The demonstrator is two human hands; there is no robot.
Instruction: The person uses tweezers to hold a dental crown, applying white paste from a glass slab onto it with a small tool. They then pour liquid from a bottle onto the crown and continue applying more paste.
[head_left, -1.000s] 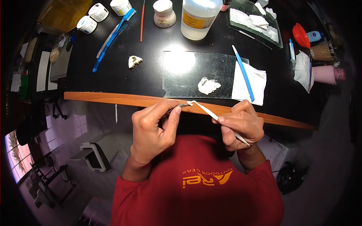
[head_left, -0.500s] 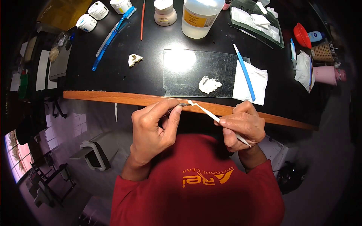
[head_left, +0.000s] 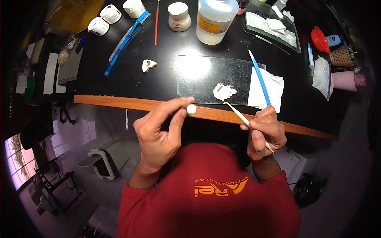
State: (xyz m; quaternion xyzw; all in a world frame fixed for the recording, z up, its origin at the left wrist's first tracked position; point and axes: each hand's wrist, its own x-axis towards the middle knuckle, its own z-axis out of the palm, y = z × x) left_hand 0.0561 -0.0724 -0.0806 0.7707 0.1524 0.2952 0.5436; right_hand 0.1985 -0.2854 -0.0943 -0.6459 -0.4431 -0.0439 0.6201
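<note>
Between the fingertips of my left hand [head_left: 160, 133] is a small white rounded piece [head_left: 191, 109], much like a dental crown; those fingers are blurred by motion. My right hand [head_left: 266, 135] grips a slim white modelling tool [head_left: 240, 116] like a pen. Its thin tip points up and left, just below a lump of white paste [head_left: 224, 91]. That paste lies on a scratched glass plate [head_left: 202, 85] near the table edge. Right of it, a blue-and-white pen-like tool [head_left: 260, 79] rests across a folded white tissue [head_left: 276, 89].
A cream tooth-model piece [head_left: 149, 65], a blue toothbrush [head_left: 123, 47] and a red thin brush [head_left: 157, 23] lie on the black table. Behind stand a liquid bottle [head_left: 214, 25], a jar [head_left: 179, 18] and white pots [head_left: 110, 14]. A tray of white pads [head_left: 274, 27] sits back right.
My right hand has moved right, taking the tool tip away from the piece at my left fingertips and over toward the paste. The white piece now shows rounder. The view has shifted slightly.
</note>
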